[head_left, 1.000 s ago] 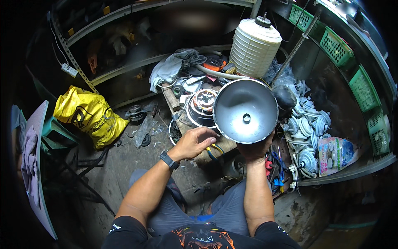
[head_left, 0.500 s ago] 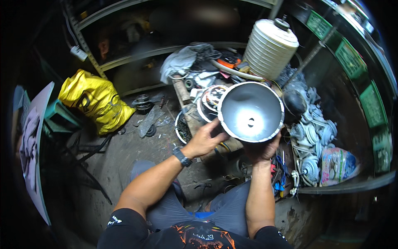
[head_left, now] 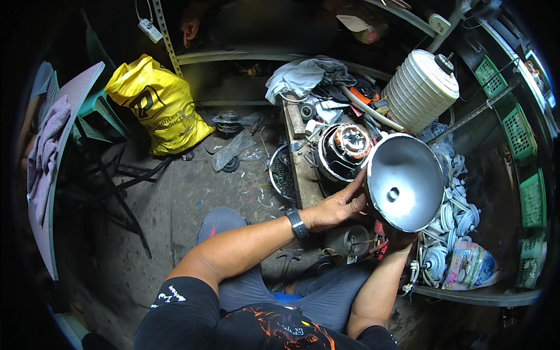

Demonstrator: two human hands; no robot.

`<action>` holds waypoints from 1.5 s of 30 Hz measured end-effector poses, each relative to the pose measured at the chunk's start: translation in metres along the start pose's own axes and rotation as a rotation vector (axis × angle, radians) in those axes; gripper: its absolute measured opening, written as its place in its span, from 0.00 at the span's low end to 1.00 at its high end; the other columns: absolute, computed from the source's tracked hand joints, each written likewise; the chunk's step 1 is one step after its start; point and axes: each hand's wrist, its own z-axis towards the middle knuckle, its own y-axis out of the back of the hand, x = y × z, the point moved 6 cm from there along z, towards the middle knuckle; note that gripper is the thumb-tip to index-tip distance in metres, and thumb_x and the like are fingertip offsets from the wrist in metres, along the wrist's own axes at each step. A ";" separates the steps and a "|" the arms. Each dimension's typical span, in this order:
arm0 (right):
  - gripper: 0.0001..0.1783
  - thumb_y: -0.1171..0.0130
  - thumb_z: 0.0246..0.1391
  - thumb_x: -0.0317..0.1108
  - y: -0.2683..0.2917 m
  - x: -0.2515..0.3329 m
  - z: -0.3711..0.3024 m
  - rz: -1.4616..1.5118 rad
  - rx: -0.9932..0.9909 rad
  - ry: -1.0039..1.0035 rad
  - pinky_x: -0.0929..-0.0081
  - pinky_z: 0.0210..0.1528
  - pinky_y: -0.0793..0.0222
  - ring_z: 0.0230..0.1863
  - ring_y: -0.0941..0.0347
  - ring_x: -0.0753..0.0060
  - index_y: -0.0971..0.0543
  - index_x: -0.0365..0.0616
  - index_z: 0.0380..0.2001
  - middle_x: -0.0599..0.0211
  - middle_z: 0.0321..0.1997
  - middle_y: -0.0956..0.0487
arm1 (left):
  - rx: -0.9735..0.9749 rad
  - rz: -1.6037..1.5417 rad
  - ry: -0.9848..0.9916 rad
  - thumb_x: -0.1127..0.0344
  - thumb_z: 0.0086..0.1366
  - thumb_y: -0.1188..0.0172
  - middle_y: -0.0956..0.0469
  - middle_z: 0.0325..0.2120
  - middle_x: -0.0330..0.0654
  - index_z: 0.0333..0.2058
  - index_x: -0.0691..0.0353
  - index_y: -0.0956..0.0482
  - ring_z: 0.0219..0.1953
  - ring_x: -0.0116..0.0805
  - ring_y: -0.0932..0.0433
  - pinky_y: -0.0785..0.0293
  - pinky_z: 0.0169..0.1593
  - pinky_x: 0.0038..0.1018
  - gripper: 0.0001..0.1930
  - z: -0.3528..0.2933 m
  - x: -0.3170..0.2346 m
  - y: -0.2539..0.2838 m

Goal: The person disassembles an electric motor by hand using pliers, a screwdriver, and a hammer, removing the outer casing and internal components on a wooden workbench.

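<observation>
A bowl-shaped metal housing (head_left: 408,175), silver inside with a small holed boss at its middle, is raised over the workbench with its open side facing me. At its left rim, my left hand (head_left: 337,210) is closed on the edge, some fingers hidden behind. My right hand (head_left: 400,238) grips it from below; most of those fingers are out of sight. Just left of the housing, a motor (head_left: 352,142) with copper-coloured windings sits in a round dark casing on the wooden bench (head_left: 304,185).
A ribbed white container (head_left: 421,90) stands behind the bench. Grey-white round parts (head_left: 448,217) are heaped at the right beside a plastic bag (head_left: 469,265). A hammer (head_left: 286,265) lies on the floor between my legs. At the left are a yellow sack (head_left: 157,108) and a purple cloth (head_left: 48,151).
The view has shifted, so the surroundings sit further right and lower. Both hands still hold the housing, now tilted more to the right, and the motor beside it is less covered.
</observation>
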 end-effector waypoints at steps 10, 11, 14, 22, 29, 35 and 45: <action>0.50 0.33 0.63 0.49 -0.095 -0.057 0.009 -0.157 0.257 -0.238 0.53 0.78 0.46 0.77 0.40 0.55 0.46 0.38 0.77 0.56 0.77 0.38 | -0.250 -0.586 -0.180 0.23 0.70 0.56 0.31 0.69 0.48 0.73 0.54 0.38 0.71 0.50 0.33 0.38 0.73 0.54 0.47 -0.009 -0.055 0.036; 0.56 0.27 0.58 0.48 -0.100 -0.063 0.008 -0.155 0.197 -0.313 0.50 0.77 0.44 0.77 0.41 0.52 0.48 0.37 0.78 0.52 0.78 0.39 | -0.290 -0.577 -0.207 0.23 0.70 0.56 0.31 0.69 0.48 0.73 0.54 0.37 0.70 0.50 0.32 0.38 0.72 0.54 0.47 -0.013 -0.060 0.048; 0.58 0.24 0.56 0.48 -0.077 -0.065 0.005 -0.610 0.208 -0.364 0.55 0.76 0.42 0.76 0.39 0.55 0.47 0.39 0.78 0.51 0.78 0.39 | -0.413 -0.558 -0.317 0.22 0.69 0.57 0.29 0.67 0.48 0.72 0.56 0.36 0.68 0.49 0.29 0.33 0.71 0.50 0.48 -0.019 -0.084 0.062; 0.22 0.30 0.62 0.37 -0.097 -0.045 0.019 -1.010 0.076 -0.393 0.71 0.56 0.25 0.51 0.20 0.72 0.20 0.36 0.55 0.61 0.50 0.15 | -0.567 -0.378 -0.599 0.17 0.60 0.49 0.33 0.68 0.46 0.72 0.50 0.37 0.69 0.50 0.34 0.35 0.68 0.57 0.53 -0.050 -0.139 0.132; 0.16 0.33 0.59 0.29 -0.124 -0.010 0.093 -1.690 0.041 0.214 0.64 0.48 0.22 0.43 0.16 0.58 0.19 0.37 0.49 0.52 0.43 0.15 | -0.640 -0.464 -0.629 0.18 0.60 0.47 0.27 0.63 0.46 0.69 0.50 0.33 0.64 0.50 0.27 0.24 0.60 0.59 0.50 -0.052 -0.136 0.178; 0.16 0.36 0.57 0.30 -0.172 -0.035 0.163 -2.075 0.607 0.432 0.58 0.54 0.25 0.52 0.24 0.52 0.17 0.45 0.50 0.59 0.46 0.19 | -0.584 -0.554 -0.633 0.19 0.58 0.44 0.34 0.69 0.51 0.73 0.51 0.38 0.70 0.57 0.35 0.36 0.68 0.67 0.54 -0.046 -0.131 0.189; 0.08 0.41 0.56 0.29 -0.162 -0.066 0.185 -2.330 0.913 0.297 0.60 0.54 0.26 0.47 0.25 0.55 0.19 0.40 0.39 0.59 0.40 0.22 | -0.622 -0.562 -0.614 0.17 0.57 0.45 0.31 0.67 0.50 0.71 0.49 0.35 0.68 0.55 0.32 0.33 0.65 0.65 0.53 -0.046 -0.135 0.182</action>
